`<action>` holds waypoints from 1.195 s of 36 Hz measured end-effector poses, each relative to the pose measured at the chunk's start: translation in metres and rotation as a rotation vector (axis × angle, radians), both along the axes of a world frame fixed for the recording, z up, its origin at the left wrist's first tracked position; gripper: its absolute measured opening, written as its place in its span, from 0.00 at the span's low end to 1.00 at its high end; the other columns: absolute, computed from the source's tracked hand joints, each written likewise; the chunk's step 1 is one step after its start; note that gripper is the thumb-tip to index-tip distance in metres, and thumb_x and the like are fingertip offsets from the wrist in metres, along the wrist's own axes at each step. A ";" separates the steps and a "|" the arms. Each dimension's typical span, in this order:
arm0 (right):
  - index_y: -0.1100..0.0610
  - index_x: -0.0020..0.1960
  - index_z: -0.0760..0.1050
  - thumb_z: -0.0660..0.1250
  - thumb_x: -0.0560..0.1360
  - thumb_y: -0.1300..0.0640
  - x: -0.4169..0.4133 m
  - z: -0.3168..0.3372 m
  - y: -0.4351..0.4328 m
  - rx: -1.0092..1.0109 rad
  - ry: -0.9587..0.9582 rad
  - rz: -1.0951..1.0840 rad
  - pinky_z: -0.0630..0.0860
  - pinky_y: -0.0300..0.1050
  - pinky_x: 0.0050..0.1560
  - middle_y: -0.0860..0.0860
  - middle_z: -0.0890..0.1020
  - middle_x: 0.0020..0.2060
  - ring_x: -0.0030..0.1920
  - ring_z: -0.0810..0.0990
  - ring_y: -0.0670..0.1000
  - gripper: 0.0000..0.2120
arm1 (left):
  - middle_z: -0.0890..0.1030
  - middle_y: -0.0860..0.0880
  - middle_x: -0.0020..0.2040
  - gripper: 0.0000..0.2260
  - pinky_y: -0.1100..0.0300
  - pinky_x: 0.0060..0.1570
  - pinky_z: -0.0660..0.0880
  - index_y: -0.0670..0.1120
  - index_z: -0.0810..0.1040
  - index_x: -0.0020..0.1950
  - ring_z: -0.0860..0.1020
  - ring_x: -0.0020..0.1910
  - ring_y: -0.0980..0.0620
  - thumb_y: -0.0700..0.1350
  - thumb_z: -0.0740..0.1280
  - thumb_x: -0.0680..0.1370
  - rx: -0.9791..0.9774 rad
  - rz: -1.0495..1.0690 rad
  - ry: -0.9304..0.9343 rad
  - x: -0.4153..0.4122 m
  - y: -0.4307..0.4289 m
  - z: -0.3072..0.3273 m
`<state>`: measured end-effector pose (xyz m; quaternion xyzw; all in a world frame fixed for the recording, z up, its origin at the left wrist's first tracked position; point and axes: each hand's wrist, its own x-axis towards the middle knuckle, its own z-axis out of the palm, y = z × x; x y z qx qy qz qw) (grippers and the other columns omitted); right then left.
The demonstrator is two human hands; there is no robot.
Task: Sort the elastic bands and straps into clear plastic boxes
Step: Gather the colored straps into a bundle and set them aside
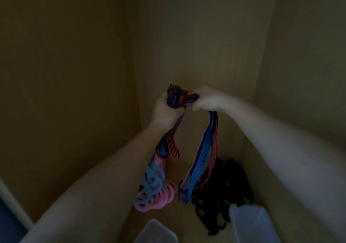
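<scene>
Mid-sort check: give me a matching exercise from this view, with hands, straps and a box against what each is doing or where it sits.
1 left hand
2 right hand
3 black straps
4 right clear box

a heaped on the carton floor
b cut off by the bottom edge
c grips a bunched strap bundle
d holds a long hanging blue-purple loop

Pairs: 1-c, 2-d, 3-a, 4-b

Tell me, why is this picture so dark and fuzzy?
Head view: the light is very dim, so the brown walls and colours look dull; the black straps melt into shadow; the forearms near the lens look big and soft from the wide-angle lens; the striped bands gripped by the left hand and right hand show clearest, though slightly blurred.
</scene>
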<state>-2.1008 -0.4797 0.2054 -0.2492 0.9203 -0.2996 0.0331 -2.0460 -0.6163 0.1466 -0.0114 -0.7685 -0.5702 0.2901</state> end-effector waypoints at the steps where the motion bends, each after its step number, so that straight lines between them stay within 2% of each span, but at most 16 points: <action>1: 0.62 0.59 0.76 0.71 0.69 0.63 -0.001 -0.003 0.003 -0.038 -0.052 0.016 0.72 0.40 0.40 0.53 0.79 0.44 0.45 0.79 0.53 0.19 | 0.78 0.54 0.44 0.17 0.69 0.37 0.73 0.47 0.73 0.56 0.77 0.42 0.60 0.35 0.72 0.71 0.012 0.036 0.008 -0.001 -0.003 0.002; 4: 0.60 0.58 0.75 0.73 0.68 0.65 -0.003 -0.021 0.016 -0.165 -0.270 0.072 0.75 0.42 0.44 0.52 0.80 0.42 0.40 0.79 0.49 0.19 | 0.78 0.51 0.44 0.14 0.67 0.35 0.72 0.44 0.74 0.54 0.77 0.40 0.57 0.35 0.72 0.71 0.026 0.122 0.034 -0.001 -0.016 0.009; 7: 0.58 0.50 0.75 0.72 0.70 0.67 0.000 -0.041 0.030 -0.283 -0.438 0.151 0.74 0.40 0.41 0.50 0.78 0.37 0.35 0.77 0.47 0.12 | 0.77 0.52 0.42 0.13 0.67 0.35 0.74 0.47 0.74 0.51 0.76 0.39 0.57 0.35 0.71 0.71 0.032 0.156 0.051 -0.001 -0.031 0.015; 10: 0.56 0.51 0.74 0.74 0.68 0.61 0.001 -0.060 0.044 -0.334 -0.534 0.196 0.75 0.43 0.42 0.50 0.78 0.36 0.34 0.78 0.46 0.14 | 0.77 0.52 0.42 0.12 0.62 0.38 0.76 0.48 0.73 0.49 0.76 0.38 0.56 0.35 0.71 0.72 0.098 0.190 0.049 -0.001 -0.047 0.016; 14: 0.58 0.52 0.75 0.73 0.64 0.52 0.001 -0.080 0.054 -0.487 -0.581 0.162 0.72 0.42 0.39 0.48 0.72 0.29 0.29 0.71 0.47 0.19 | 0.77 0.51 0.44 0.11 0.62 0.37 0.75 0.46 0.74 0.53 0.77 0.41 0.54 0.37 0.70 0.73 0.173 0.225 0.013 -0.005 -0.065 0.010; 18: 0.55 0.47 0.75 0.72 0.70 0.50 0.003 -0.077 0.047 -0.732 -0.546 0.068 0.67 0.36 0.28 0.47 0.70 0.28 0.25 0.67 0.45 0.11 | 0.77 0.45 0.51 0.17 0.63 0.32 0.71 0.41 0.72 0.61 0.76 0.45 0.49 0.36 0.70 0.74 0.195 0.201 -0.140 -0.009 -0.055 -0.008; 20: 0.55 0.48 0.75 0.71 0.73 0.50 0.003 -0.071 0.040 -0.834 -0.500 0.003 0.67 0.36 0.26 0.47 0.70 0.28 0.25 0.67 0.44 0.10 | 0.78 0.45 0.52 0.18 0.61 0.35 0.73 0.44 0.71 0.59 0.76 0.45 0.50 0.38 0.72 0.73 0.236 0.157 -0.178 -0.007 -0.044 -0.019; 23: 0.56 0.44 0.74 0.70 0.75 0.48 0.006 -0.064 0.030 -0.864 -0.424 -0.073 0.67 0.38 0.27 0.47 0.71 0.27 0.24 0.67 0.45 0.11 | 0.79 0.48 0.52 0.24 0.59 0.43 0.76 0.45 0.72 0.62 0.78 0.48 0.49 0.49 0.75 0.71 0.217 0.102 -0.225 -0.003 -0.025 -0.039; 25: 0.55 0.41 0.72 0.68 0.76 0.46 0.009 -0.065 0.021 -0.842 -0.385 -0.095 0.68 0.40 0.28 0.49 0.72 0.28 0.25 0.68 0.46 0.14 | 0.81 0.48 0.51 0.23 0.59 0.42 0.76 0.45 0.75 0.61 0.79 0.45 0.50 0.55 0.73 0.72 0.187 0.017 -0.245 0.003 -0.010 -0.047; 27: 0.57 0.42 0.74 0.66 0.76 0.42 0.011 -0.071 0.011 -0.805 -0.349 -0.138 0.73 0.43 0.30 0.52 0.76 0.30 0.28 0.74 0.50 0.17 | 0.82 0.50 0.47 0.18 0.63 0.35 0.74 0.46 0.77 0.58 0.78 0.37 0.56 0.56 0.70 0.74 0.183 -0.110 -0.274 0.010 0.004 -0.053; 29: 0.60 0.48 0.77 0.66 0.75 0.40 0.012 -0.079 0.003 -0.778 -0.324 -0.185 0.81 0.52 0.42 0.58 0.82 0.39 0.39 0.82 0.58 0.22 | 0.82 0.55 0.40 0.08 0.69 0.31 0.72 0.48 0.77 0.52 0.78 0.32 0.62 0.49 0.70 0.76 0.224 -0.244 -0.285 0.016 0.014 -0.060; 30: 0.60 0.49 0.77 0.66 0.75 0.39 0.012 -0.084 0.000 -0.773 -0.317 -0.206 0.81 0.52 0.46 0.58 0.82 0.39 0.40 0.82 0.58 0.22 | 0.82 0.56 0.37 0.04 0.70 0.32 0.72 0.49 0.77 0.50 0.78 0.32 0.64 0.44 0.70 0.76 0.246 -0.312 -0.278 0.017 0.018 -0.064; 32: 0.57 0.44 0.75 0.66 0.75 0.40 0.015 -0.091 -0.006 -0.777 -0.308 -0.231 0.78 0.50 0.44 0.54 0.79 0.35 0.36 0.78 0.54 0.19 | 0.84 0.56 0.40 0.09 0.69 0.39 0.76 0.49 0.78 0.50 0.82 0.41 0.61 0.37 0.72 0.74 0.265 -0.398 -0.275 0.018 0.022 -0.072; 36: 0.57 0.48 0.76 0.65 0.76 0.41 0.016 -0.102 -0.016 -0.750 -0.319 -0.265 0.80 0.58 0.53 0.59 0.82 0.46 0.47 0.82 0.59 0.18 | 0.83 0.48 0.53 0.22 0.60 0.48 0.79 0.46 0.75 0.60 0.82 0.52 0.52 0.37 0.77 0.69 0.290 -0.389 -0.301 0.018 0.022 -0.087; 39: 0.57 0.54 0.72 0.65 0.77 0.43 0.017 -0.102 -0.020 -0.795 -0.390 -0.254 0.79 0.51 0.52 0.52 0.79 0.43 0.44 0.79 0.52 0.17 | 0.83 0.47 0.52 0.22 0.56 0.48 0.80 0.44 0.76 0.60 0.82 0.51 0.49 0.36 0.77 0.68 0.236 -0.399 -0.314 0.016 0.019 -0.093; 43: 0.63 0.63 0.72 0.67 0.76 0.46 0.018 -0.103 -0.024 -0.832 -0.487 -0.260 0.79 0.56 0.56 0.58 0.80 0.54 0.52 0.80 0.57 0.24 | 0.83 0.48 0.45 0.14 0.62 0.41 0.78 0.43 0.79 0.54 0.82 0.44 0.53 0.31 0.72 0.71 0.161 -0.387 -0.308 0.016 0.016 -0.096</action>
